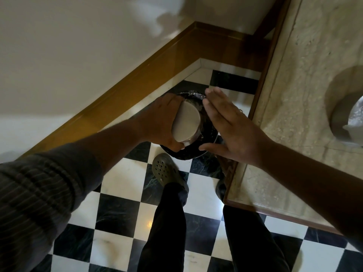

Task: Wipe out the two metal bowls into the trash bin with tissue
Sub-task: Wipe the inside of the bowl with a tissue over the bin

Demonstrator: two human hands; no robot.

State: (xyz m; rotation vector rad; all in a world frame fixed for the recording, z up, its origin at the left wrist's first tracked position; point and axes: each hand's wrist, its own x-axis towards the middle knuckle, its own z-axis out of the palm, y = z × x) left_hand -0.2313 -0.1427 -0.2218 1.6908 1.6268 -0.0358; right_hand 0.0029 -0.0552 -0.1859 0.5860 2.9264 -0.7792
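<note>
My left hand (164,122) grips a metal bowl (187,123) by its outside and holds it tilted on its side, mouth facing right, over the black trash bin (188,155) on the floor. The bowl's inside looks pale and smooth. My right hand (233,132) hovers flat just right of the bowl, fingers stretched and apart, nothing visible in it. At the right edge, a second metal bowl (356,114) sits on the stone counter with a white tissue (353,130) beside it.
The bin stands in a corner between a wooden skirting board (137,79) and the stone counter (306,75). My feet in perforated clogs (167,171) stand on the black-and-white chequered floor (117,213) just in front of the bin.
</note>
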